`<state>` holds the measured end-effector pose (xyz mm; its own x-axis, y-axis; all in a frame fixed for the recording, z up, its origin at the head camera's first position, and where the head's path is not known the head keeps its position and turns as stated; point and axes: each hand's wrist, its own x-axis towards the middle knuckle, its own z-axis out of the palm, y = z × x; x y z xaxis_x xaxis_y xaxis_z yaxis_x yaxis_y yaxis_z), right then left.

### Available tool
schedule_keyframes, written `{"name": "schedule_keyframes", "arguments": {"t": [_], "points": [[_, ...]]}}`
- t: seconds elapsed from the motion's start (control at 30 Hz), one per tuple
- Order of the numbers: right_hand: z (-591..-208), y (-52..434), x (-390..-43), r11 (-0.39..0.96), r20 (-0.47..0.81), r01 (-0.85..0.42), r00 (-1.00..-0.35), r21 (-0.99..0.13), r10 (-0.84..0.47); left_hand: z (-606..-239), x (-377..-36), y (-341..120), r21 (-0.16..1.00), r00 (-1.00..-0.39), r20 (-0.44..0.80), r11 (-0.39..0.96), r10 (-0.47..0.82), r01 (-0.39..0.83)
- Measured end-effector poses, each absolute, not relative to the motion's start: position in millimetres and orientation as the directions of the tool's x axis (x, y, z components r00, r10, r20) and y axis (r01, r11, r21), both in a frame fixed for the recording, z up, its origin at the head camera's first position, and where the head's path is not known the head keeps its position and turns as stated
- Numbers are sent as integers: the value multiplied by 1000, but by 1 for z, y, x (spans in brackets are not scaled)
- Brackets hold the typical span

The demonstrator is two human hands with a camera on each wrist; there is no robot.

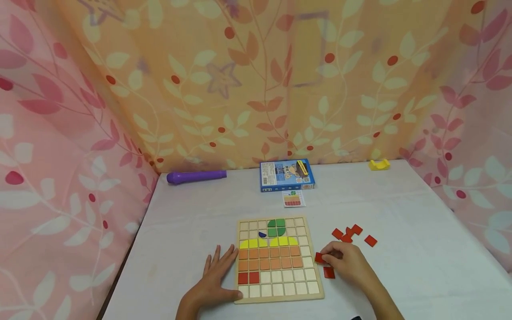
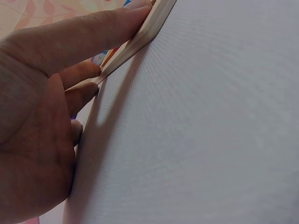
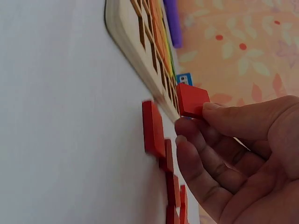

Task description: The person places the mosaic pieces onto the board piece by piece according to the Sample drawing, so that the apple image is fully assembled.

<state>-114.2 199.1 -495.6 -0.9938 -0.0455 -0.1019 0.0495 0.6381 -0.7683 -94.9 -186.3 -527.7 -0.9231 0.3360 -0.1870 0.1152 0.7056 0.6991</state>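
The left hand (image 1: pixel 214 278) lies flat on the white surface (image 1: pixel 400 266), fingers (image 2: pixel 93 32) straight against the wooden puzzle board's (image 1: pixel 276 298) left edge. Right of the board, the right hand (image 1: pixel 348 263) pinches a red square tile (image 1: pixel 319 257); loose red tiles (image 1: pixel 352 233) lie beyond. Farther back sit a blue box (image 1: pixel 286 174) and purple marker (image 1: pixel 196 176).

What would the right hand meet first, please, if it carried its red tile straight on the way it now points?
Probably the board: the right hand pinches a red tile beside the board's right edge, pointing left at it. Whether the tile sits above the rim is unclear.
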Motion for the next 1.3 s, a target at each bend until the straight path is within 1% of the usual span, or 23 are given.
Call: {"name": "schedule_keyframes", "arguments": {"t": [0.1,0.3,0.53,0.73,0.87,0.97,1.07,1.3], "points": [[-495,193,-115,596,-117,48,-990,-801,-78,-527,-95,-187,699,-925,-185,706,332,114],[-498,176,-116,543,-99,-18,-978,-840,-184,-528,-95,-187,695,-924,-185,710,334,117],[-499,149,-118,542,-64,-125,-947,-831,-315,-528,-94,-186,706,-926,-183,700,330,109],[-499,122,-119,496,21,-265,-896,-827,-444,-530,-95,-187,705,-924,-177,699,339,122],[-500,105,-121,473,39,-298,-875,-829,-482,-530,-96,-188,704,-923,-181,700,339,119],[-501,93,-121,500,39,-319,-870,-805,-492,-529,-97,-188,704,-922,-185,700,340,117],[-502,82,-120,548,59,-378,-858,-746,-511,-529,-97,-188,706,-922,-186,698,340,115],[-506,68,-111,595,177,-558,-798,-578,-576,-528,-96,-189,716,-920,-176,687,350,124]]}}
